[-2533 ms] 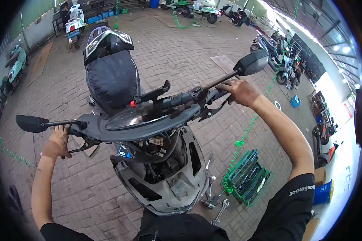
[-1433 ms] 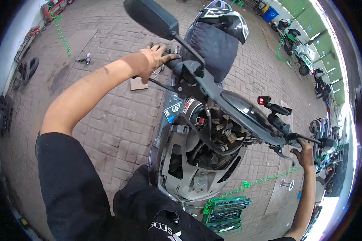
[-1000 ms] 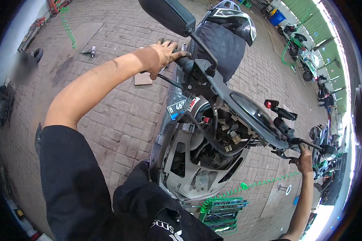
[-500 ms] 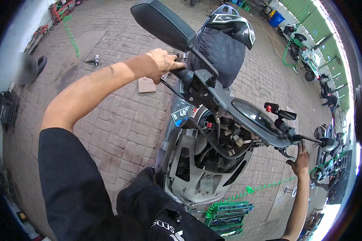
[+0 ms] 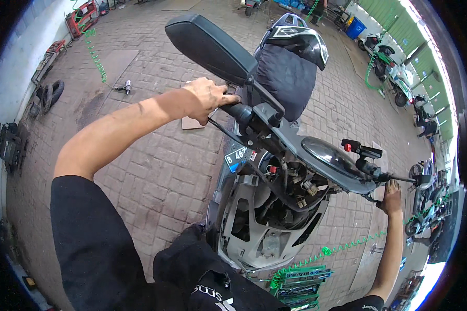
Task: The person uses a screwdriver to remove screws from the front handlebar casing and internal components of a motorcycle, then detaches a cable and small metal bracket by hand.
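Observation:
A scooter with its front cover off stands before me, its handlebar (image 5: 275, 136) slanting across the view. My left hand (image 5: 207, 97) is wrapped round the black grip at the bar's left end, beside a lever (image 5: 225, 130). At the other end my right hand (image 5: 392, 198) closes round the right grip; part of its fingers is hidden. Between the hands lies a glossy oval lens (image 5: 331, 156). Below it, bare wiring and connectors (image 5: 307, 185) show above the grey front frame (image 5: 270, 243). A black mirror (image 5: 213, 47) rises past my left hand.
Beyond the bar is the dark seat (image 5: 287, 78). An open green tool case (image 5: 303, 285) lies near my right side, with a coiled green air hose (image 5: 347, 242) running past. An air tool (image 5: 126, 87) and tyres (image 5: 52, 95) lie left. Parked motorbikes (image 5: 399, 85) line the right.
My right fingers, stretched out along the grip before, now curl round it. My left hand keeps its hold. The view has shifted slightly, so the scooter sits a little lower.

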